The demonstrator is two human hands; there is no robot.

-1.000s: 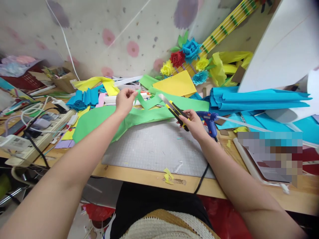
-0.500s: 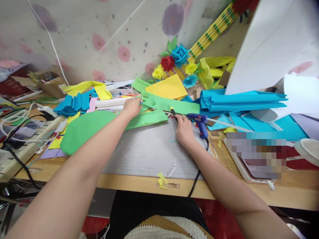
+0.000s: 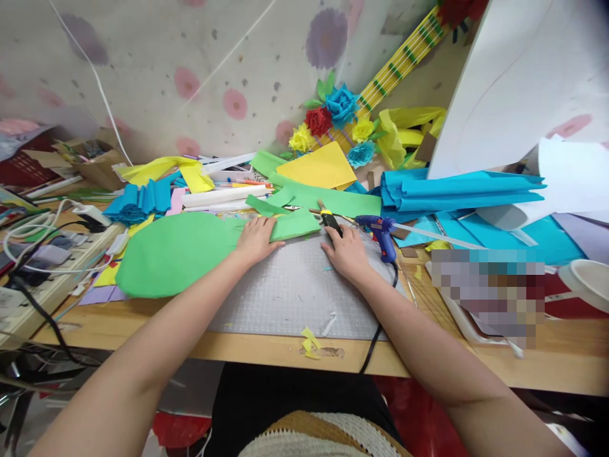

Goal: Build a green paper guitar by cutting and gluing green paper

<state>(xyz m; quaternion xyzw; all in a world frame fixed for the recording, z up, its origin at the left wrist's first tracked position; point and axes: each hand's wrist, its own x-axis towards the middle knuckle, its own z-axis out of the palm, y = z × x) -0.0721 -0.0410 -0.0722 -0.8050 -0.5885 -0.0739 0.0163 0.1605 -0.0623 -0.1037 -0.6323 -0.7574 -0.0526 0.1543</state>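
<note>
My left hand (image 3: 257,241) lies on the narrow neck part of a green paper cutout (image 3: 174,254), fingers stretched out and thumb apart. The cutout's wide rounded end spreads to the left of that hand. My right hand (image 3: 347,254) has its fingers on the near end of a black and yellow utility knife (image 3: 330,221), which points away from me. Its thumb rests lower, near the grey cutting mat (image 3: 295,292). A blue hot glue gun (image 3: 380,235) lies just right of this hand. Loose green paper pieces (image 3: 347,200) lie behind both hands.
Folded blue paper (image 3: 461,190) and a white board (image 3: 504,82) stand at the back right. A flower-trimmed yellow paper guitar (image 3: 399,63) leans on the wall. Power strips with cables (image 3: 52,260) fill the left. Yellow scraps (image 3: 309,343) lie by the front edge.
My left hand has come back from the green pieces behind and now lies on the cutout's neck. A green strip shows where it was. My right hand and the knife have shifted slightly nearer.
</note>
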